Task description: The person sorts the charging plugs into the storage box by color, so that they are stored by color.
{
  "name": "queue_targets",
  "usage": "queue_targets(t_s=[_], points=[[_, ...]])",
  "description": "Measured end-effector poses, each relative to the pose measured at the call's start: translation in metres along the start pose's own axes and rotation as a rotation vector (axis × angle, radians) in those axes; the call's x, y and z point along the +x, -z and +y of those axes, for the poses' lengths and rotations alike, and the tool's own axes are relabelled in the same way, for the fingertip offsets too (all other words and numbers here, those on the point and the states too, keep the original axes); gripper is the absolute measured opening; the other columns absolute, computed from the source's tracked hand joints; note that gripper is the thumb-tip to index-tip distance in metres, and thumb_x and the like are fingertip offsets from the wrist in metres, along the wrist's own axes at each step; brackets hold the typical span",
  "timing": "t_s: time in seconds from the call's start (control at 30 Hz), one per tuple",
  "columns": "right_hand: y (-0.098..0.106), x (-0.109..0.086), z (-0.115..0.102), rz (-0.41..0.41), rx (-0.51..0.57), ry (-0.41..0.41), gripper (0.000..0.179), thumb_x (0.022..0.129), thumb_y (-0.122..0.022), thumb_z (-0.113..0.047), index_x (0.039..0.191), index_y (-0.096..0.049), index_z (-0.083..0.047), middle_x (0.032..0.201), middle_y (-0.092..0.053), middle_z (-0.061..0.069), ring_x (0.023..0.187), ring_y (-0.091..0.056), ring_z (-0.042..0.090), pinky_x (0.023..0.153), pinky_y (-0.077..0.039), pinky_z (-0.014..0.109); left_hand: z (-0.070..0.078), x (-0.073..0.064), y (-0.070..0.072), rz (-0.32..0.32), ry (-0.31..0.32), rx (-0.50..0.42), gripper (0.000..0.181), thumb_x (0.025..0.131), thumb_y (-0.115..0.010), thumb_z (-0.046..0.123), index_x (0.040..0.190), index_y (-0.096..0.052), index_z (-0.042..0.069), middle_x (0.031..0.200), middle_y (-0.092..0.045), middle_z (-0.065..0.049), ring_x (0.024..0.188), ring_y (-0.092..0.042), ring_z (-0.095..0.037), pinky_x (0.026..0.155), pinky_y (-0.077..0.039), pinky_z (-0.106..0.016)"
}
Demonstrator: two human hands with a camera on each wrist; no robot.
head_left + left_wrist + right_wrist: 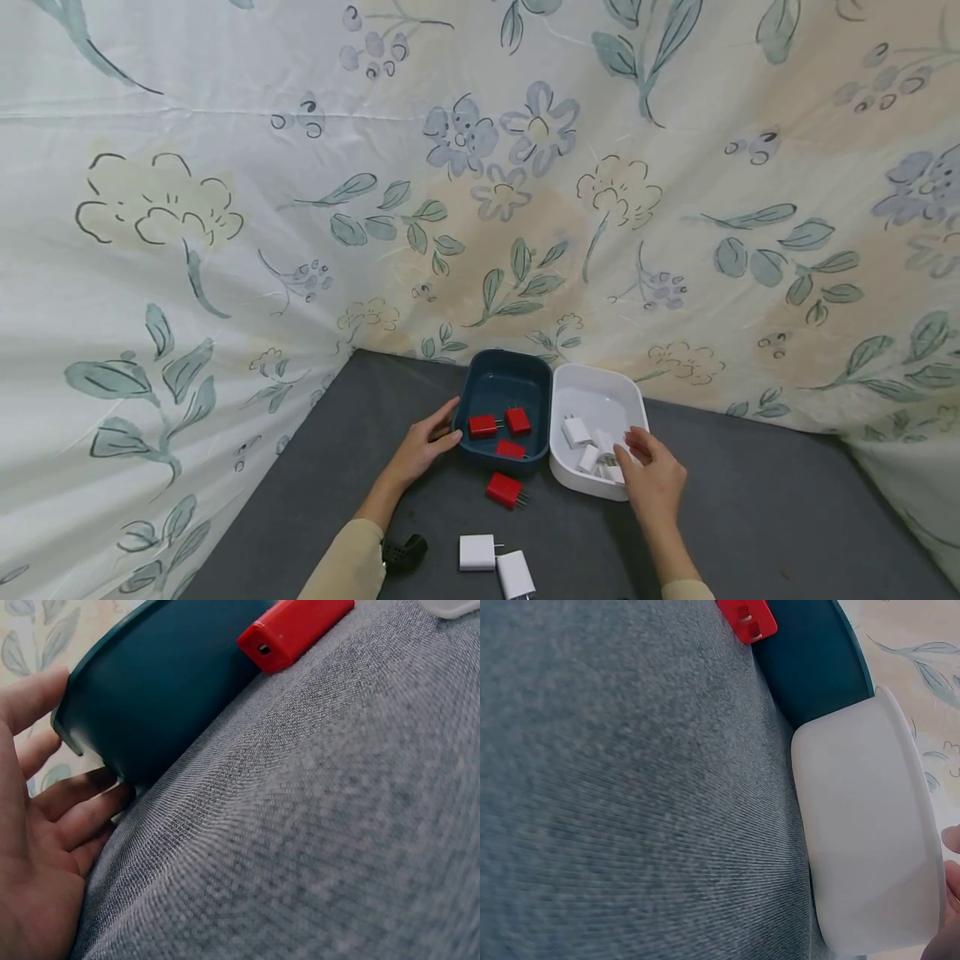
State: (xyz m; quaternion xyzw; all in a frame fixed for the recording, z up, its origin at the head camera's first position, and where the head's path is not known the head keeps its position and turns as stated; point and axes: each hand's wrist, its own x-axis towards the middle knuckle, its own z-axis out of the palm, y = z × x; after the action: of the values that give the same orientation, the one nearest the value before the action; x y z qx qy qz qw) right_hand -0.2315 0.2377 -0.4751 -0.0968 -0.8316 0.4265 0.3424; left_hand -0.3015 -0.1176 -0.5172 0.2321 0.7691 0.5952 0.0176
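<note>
My left hand touches the left side of a dark teal bin, its fingers at the rim and the outer wall. Inside that bin lie red charger plugs, one of them a red charger at the left. My right hand is at the right front rim of a white bin, with thumb and fingertips apart over the edge. White chargers lie in a heap inside it. Nothing held by the right hand can be made out, and the bin wall partly hides its fingers in the right wrist view.
A loose red charger lies on the dark grey cloth in front of the teal bin. Closer to me lie two white chargers, one a white charger. A black strap-like item is by my left sleeve. Floral fabric hangs behind.
</note>
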Motion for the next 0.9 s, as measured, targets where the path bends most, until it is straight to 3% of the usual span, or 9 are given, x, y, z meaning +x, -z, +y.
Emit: queue_targets(t_s=[0.2, 0.4, 0.53, 0.73, 0.83, 0.9], points=[[-0.001, -0.006, 0.0, 0.014, -0.004, 0.02, 0.035, 0.076, -0.079, 0.0, 0.11, -0.071, 0.002, 0.098, -0.075, 0.016, 0.089, -0.073, 0.032, 0.073, -0.043, -0.003, -0.003, 0.0, 0.0, 0.002, -0.003, -0.002, 0.061, 0.1, -0.056, 0.025, 0.154, -0.03, 0.015, 0.147, -0.047, -0.02, 0.131, -0.052, -0.035, 0.107, -0.044, -0.043], [-0.001, -0.011, -0.002, 0.015, 0.005, 0.071, 0.036, 0.073, -0.079, 0.004, 0.107, -0.072, 0.002, 0.094, -0.075, 0.016, 0.084, -0.073, 0.031, 0.072, -0.048, 0.002, 0.02, -0.004, 0.004, -0.056, 0.021, -0.015, 0.063, 0.1, -0.054, 0.021, 0.155, -0.025, 0.007, 0.149, -0.042, -0.025, 0.133, -0.048, -0.039, 0.108, -0.043, -0.044], [0.0, -0.013, -0.003, 0.008, 0.028, 0.085, 0.036, 0.071, -0.079, 0.006, 0.107, -0.072, 0.002, 0.093, -0.075, 0.016, 0.081, -0.074, 0.02, 0.072, -0.05, 0.006, 0.031, -0.007, 0.005, -0.068, 0.017, 0.01, 0.063, 0.1, -0.054, 0.02, 0.154, -0.025, 0.003, 0.148, -0.043, -0.027, 0.132, -0.049, -0.04, 0.108, -0.043, -0.044], [0.0, -0.018, -0.004, -0.003, 0.112, 0.086, 0.037, 0.071, -0.078, 0.009, 0.107, -0.072, 0.004, 0.093, -0.075, 0.018, 0.079, -0.065, -0.01, 0.074, -0.051, 0.006, 0.008, -0.002, 0.0, -0.002, 0.008, -0.003, 0.061, 0.099, -0.056, 0.023, 0.154, -0.03, 0.011, 0.146, -0.047, -0.022, 0.13, -0.052, -0.036, 0.107, -0.043, -0.046], [0.0, -0.021, -0.005, 0.001, 0.12, 0.105, 0.037, 0.071, -0.078, 0.01, 0.107, -0.072, 0.003, 0.093, -0.075, 0.019, 0.079, -0.063, -0.015, 0.074, -0.05, 0.005, -0.002, 0.001, -0.002, 0.016, 0.008, -0.001, 0.061, 0.098, -0.057, 0.026, 0.153, -0.032, 0.018, 0.146, -0.05, -0.016, 0.129, -0.054, -0.031, 0.107, -0.044, -0.044], [0.0, -0.023, -0.006, 0.002, 0.123, 0.115, 0.037, 0.07, -0.078, 0.011, 0.106, -0.072, 0.003, 0.092, -0.075, 0.018, 0.079, -0.064, -0.013, 0.074, -0.051, 0.006, 0.001, 0.0, -0.001, 0.009, 0.007, -0.002, 0.062, 0.098, -0.058, 0.027, 0.153, -0.032, 0.017, 0.146, -0.05, -0.017, 0.13, -0.054, -0.031, 0.107, -0.043, -0.046]])
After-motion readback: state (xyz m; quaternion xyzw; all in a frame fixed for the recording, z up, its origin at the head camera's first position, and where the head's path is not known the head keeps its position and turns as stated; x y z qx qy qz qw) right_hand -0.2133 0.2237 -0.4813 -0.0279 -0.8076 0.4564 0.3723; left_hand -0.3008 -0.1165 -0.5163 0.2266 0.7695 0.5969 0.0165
